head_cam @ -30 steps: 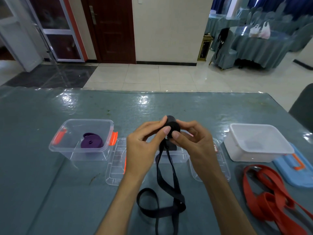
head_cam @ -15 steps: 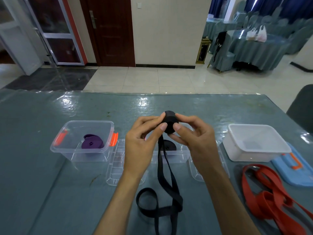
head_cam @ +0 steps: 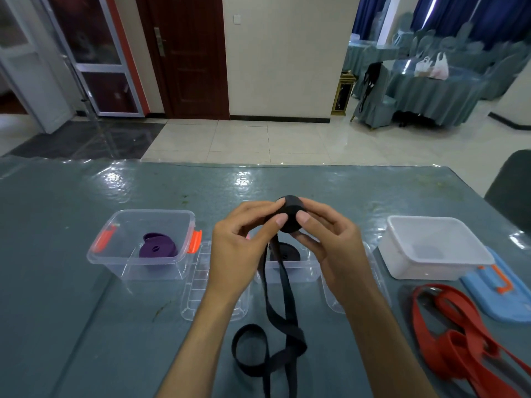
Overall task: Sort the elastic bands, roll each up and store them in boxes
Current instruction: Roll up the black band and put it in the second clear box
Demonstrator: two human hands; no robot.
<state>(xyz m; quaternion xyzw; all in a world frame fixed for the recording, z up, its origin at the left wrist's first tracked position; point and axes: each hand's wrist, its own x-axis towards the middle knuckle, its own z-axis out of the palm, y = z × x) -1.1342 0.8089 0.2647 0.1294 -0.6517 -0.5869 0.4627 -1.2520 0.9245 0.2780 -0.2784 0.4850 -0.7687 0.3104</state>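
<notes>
Both hands are raised above the middle of the tabletop [head_cam: 71, 311], working one black band [head_cam: 283, 308]. The left hand [head_cam: 238, 254] and the right hand [head_cam: 333, 251] meet around its rolled-up part, a tight black coil [head_cam: 290, 212] pinched from either side, thumbs on the near face and fingers [head_cam: 260, 208] curled over the top. From the coil the unrolled length hangs down between the wrists and lands in a loose, twisted loop on the tabletop close to the near edge.

Behind the hands, and largely hidden by them, sits a clear box [head_cam: 287, 271] with another rolled black band [head_cam: 287, 254] lying in it. A clear lid [head_cam: 198, 297] lies flat beneath the left wrist, and a second clear lid [head_cam: 336, 297] shows partly under the right forearm. Off to the left stands a clear box with orange latches [head_cam: 138, 265], open, holding a rolled purple band [head_cam: 158, 249]. To the right is a white box [head_cam: 431, 248], also open, with a blue lid [head_cam: 500, 294] lying just beside it at its near right. In front of that box a heap of red bands [head_cam: 459, 340] sprawls unrolled, reaching to the lower right corner. A dark chair back [head_cam: 511, 188] stands at the far right edge of the tabletop.
</notes>
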